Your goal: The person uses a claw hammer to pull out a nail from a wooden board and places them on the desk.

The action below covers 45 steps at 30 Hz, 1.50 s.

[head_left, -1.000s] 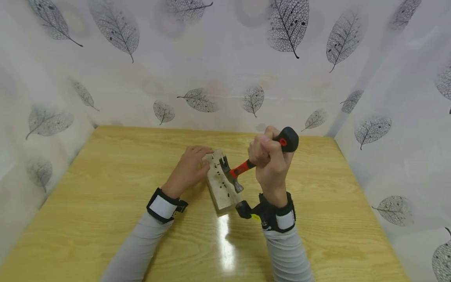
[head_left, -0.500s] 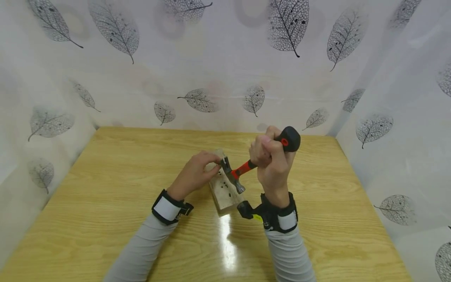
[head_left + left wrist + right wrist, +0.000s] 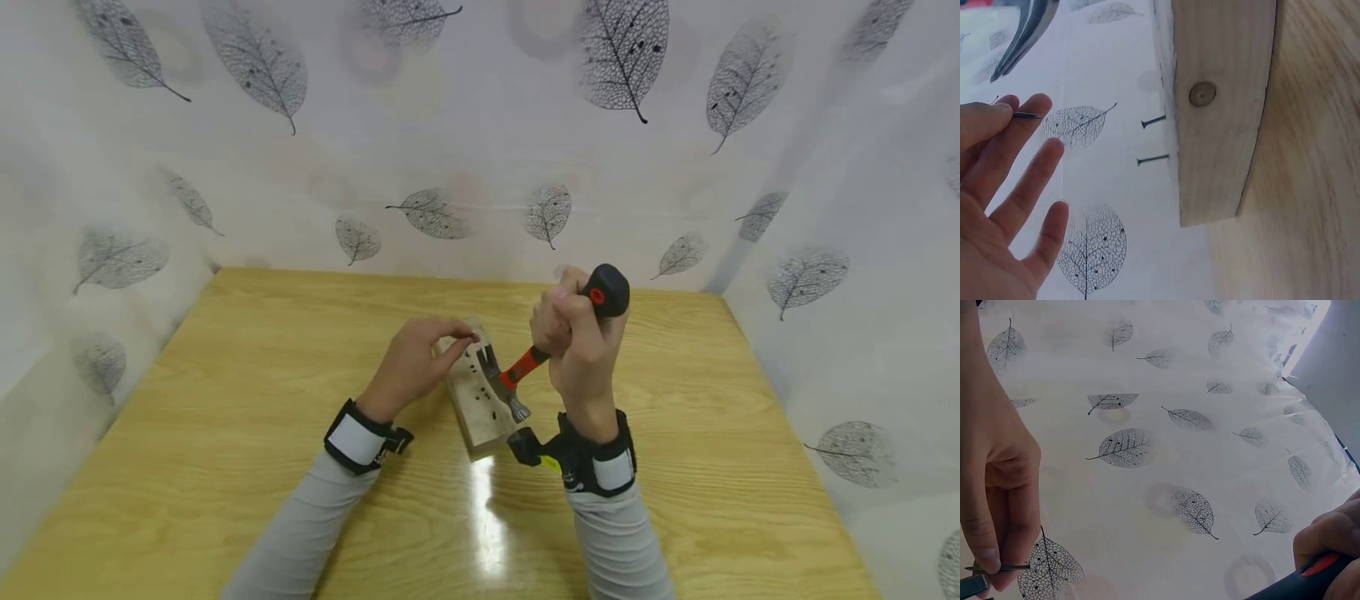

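My left hand (image 3: 411,360) pinches a nail (image 3: 1025,115) between thumb and index finger, its other fingers spread. The fingertips are over the far part of a wooden block (image 3: 474,410), close to the claw of a hammer (image 3: 522,367). My right hand (image 3: 581,342) grips the hammer's black and red handle, butt end up, with the steel head low over the block. In the left wrist view, two nails (image 3: 1154,160) stick out of the block's face, and the hammer's claw curves above my fingers. Small dark marks dot the block's top in the head view.
The block lies on a light wooden table (image 3: 262,400). A white curtain (image 3: 472,150) with leaf prints hangs around the back and sides. Each wrist wears a strapped camera mount; the right one (image 3: 525,447) reaches close to the block's near right corner.
My left fingers went from the block's left edge to the hammer's claw, then drew slightly away from it with the nail between them. The hammer head shifted a little toward me and right.
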Available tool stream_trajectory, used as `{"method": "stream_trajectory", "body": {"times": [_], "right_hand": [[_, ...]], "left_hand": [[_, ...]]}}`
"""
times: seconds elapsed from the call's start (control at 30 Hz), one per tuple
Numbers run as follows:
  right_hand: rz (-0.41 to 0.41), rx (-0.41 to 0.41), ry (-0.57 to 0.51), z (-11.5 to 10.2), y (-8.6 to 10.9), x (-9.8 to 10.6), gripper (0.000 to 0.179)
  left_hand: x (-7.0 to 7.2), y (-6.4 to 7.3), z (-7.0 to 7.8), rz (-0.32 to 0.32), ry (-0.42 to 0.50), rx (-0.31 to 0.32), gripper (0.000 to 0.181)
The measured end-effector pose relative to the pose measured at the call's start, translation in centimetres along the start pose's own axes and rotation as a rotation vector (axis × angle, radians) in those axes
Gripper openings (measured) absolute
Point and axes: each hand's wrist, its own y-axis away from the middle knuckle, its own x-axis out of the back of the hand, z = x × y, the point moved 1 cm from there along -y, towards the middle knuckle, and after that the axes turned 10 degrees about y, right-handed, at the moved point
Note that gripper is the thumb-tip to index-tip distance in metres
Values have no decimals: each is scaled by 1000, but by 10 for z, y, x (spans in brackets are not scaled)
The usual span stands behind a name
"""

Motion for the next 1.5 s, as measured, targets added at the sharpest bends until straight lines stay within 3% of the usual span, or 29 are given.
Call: {"method": "stream_trajectory", "body": {"times": [0.2,0.4,0.63,0.8,1.1,1.5], "right_hand": [[13,-13,20,1,0,2,29],[19,-12,4,1,0,1,29],[25,-18,5,1,0,-1,28],[24,-30,11,1,4,0,29],[20,-40,27,3,6,0,28],[9,-46,47,8,2,1,29]], "left_hand": [[18,2,-12,46,0,145,16],[53,12,-30,54,-78,346,22],[98,40,-62,27,-213,654,24],[117,60,-77,-43,-285,830,29],[126,70,-85,-105,-326,975,20],[129,70,-87,-122,-392,1038,23]]}}
